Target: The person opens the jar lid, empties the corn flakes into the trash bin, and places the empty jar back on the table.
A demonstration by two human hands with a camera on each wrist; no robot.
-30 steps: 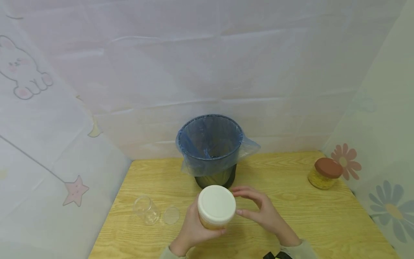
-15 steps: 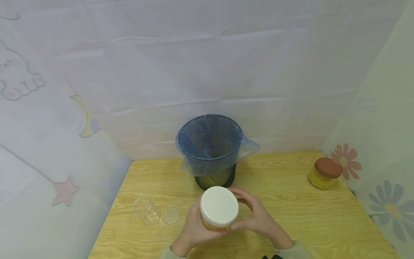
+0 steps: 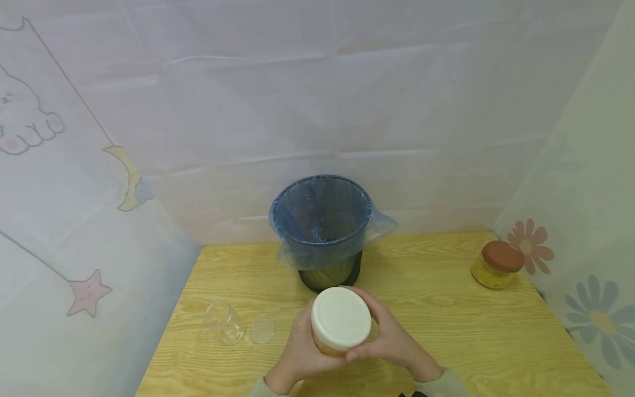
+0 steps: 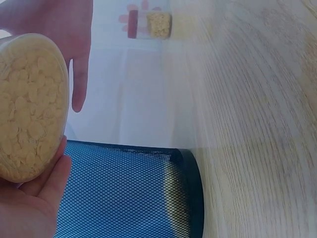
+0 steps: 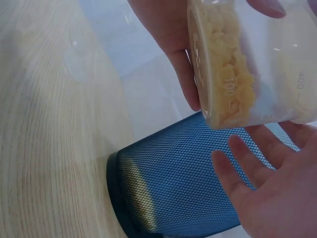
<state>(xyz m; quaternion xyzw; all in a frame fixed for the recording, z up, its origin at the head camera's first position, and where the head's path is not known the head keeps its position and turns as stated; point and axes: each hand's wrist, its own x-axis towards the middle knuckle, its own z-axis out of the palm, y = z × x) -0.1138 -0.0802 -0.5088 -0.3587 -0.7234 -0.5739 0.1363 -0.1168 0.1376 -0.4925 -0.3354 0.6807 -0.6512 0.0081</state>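
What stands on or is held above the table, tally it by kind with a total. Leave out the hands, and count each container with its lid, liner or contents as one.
Lidded jars: 2 (white-lidded jar, red-lidded jar)
Clear cup: 1
Clear loose disc: 1
Mesh bin with blue liner: 1
Total: 5

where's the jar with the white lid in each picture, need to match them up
Head: white-lidded jar at lower centre, lid toward the camera.
Left wrist: at the left edge, partly cut off, its base facing the camera.
Right wrist: at upper right, partly cut off, its graduated side showing.
Shared landmark: mesh bin, near the middle in head, low in both wrist views.
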